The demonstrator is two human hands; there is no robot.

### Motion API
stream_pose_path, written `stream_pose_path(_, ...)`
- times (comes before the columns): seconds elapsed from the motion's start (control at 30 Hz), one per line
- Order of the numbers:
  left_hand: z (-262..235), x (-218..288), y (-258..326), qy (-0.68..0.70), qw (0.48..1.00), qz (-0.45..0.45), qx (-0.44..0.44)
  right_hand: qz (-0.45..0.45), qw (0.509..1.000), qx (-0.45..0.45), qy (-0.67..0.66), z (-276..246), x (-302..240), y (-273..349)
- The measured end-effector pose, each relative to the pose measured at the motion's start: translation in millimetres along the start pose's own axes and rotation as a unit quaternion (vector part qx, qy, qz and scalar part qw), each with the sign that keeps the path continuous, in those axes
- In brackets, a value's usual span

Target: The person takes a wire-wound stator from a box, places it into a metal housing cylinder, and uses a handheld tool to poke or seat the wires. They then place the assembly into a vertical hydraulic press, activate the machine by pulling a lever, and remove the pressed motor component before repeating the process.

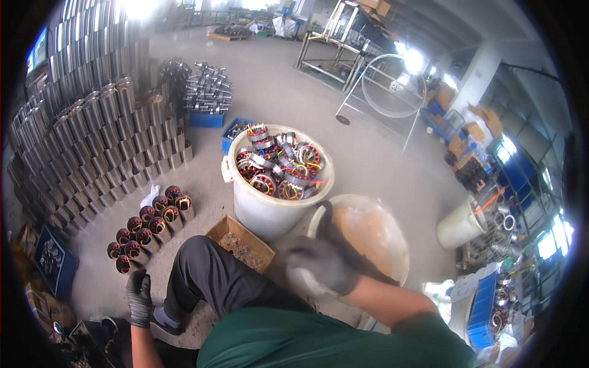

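My right hand (322,265), fingers clamped on blurred stator (305,270), axis unclear, bucket (392,245) at two o'clock. Left hand (139,299), fingers loosely curled, empty.

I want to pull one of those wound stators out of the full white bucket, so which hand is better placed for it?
Probably the right hand: gloved, it sits on the empty bucket's rim, beside the full white bucket. The left hand hangs low, near the stators on the floor.

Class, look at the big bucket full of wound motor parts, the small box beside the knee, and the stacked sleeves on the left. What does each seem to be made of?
The bucket looks like cream plastic: smooth, matte, with a moulded rim. The box looks like brown cardboard: thin folded walls. The sleeves look like bare grey metal, probably steel, judging by their dull shine.
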State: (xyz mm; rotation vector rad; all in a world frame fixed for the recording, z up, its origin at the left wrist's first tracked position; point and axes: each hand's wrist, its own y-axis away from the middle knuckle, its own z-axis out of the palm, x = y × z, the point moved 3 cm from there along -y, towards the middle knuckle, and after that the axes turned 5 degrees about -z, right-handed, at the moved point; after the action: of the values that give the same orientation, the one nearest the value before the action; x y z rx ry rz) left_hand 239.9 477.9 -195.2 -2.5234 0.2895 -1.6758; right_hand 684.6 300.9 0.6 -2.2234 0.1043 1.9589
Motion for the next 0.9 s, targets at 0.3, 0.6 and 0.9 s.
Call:
stream_pose_path(0.3, 37, 153, 48, -0.083, 0.962, 0.253, 0.058, 0.273, 0.906, -0.143, -0.290, 248, 103, -89)
stream_pose_path(0.6, 4, 117, 55, -0.194, 0.946, 0.230, 0.122, 0.471, 0.788, -0.172, -0.357, 328, 146, -73)
stream_pose_path(0.9, -5, 94, 56, -0.235, 0.933, 0.210, 0.176, 0.407, 0.798, -0.228, -0.383, 351, 141, -73)
